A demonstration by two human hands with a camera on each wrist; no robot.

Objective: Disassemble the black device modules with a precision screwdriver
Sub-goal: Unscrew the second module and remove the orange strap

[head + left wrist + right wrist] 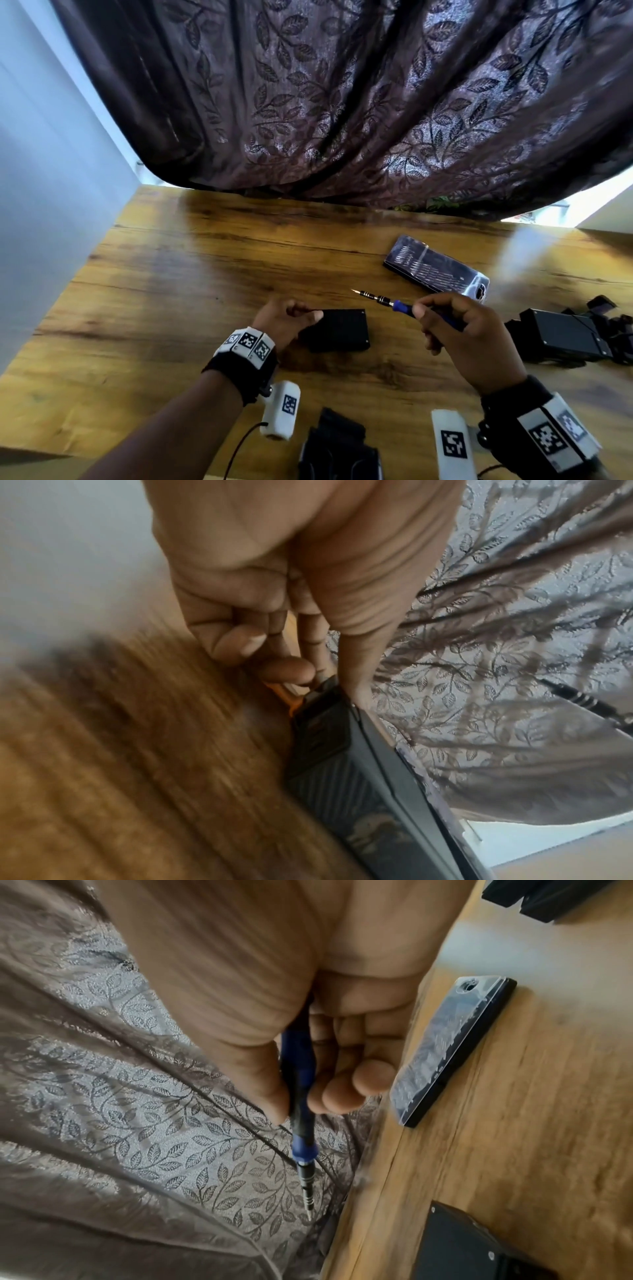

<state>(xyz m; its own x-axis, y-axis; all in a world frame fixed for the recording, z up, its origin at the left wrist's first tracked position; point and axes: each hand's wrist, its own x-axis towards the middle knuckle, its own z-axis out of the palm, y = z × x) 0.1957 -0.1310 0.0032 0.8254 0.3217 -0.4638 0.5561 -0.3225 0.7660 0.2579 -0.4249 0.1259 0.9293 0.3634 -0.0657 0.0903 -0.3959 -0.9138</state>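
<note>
- Flat black rectangular device module [337, 329] lying on the brown wood-grain surface [178, 281], near its front edge, roughly midway across.
- Left hand [286, 320] at the left end of that module, thumb laid along the module's top corner, other fingers curled toward the palm; from the left wrist view, fingertips [286, 670] pressed against the module's end [322, 723]; pinching or merely touching, cannot tell for certain.
- Right hand [459, 329] raised just right of the module, fingers and thumb wrapped round the blue-handled precision screwdriver [387, 301].
- Screwdriver held clear of the module, black knurled metal shaft and fine tip aimed left and away, above the module's far right corner and not touching it.
- Slim black bit case with a clear plastic lid [436, 270] resting behind and to the right of the module, well apart from it.
- Second black boxy device with straps and loose black parts [565, 334] far to the right of the module, at the surface's right side.
- Black strap-like piece [339, 445] in front of the module, at the near edge of the surface.
- Dark purple-brown curtain with a leaf pattern [342, 102] hanging behind the module, its hem reaching the surface's far edge.
- Pale wall [51, 171] to the left of the module.
</note>
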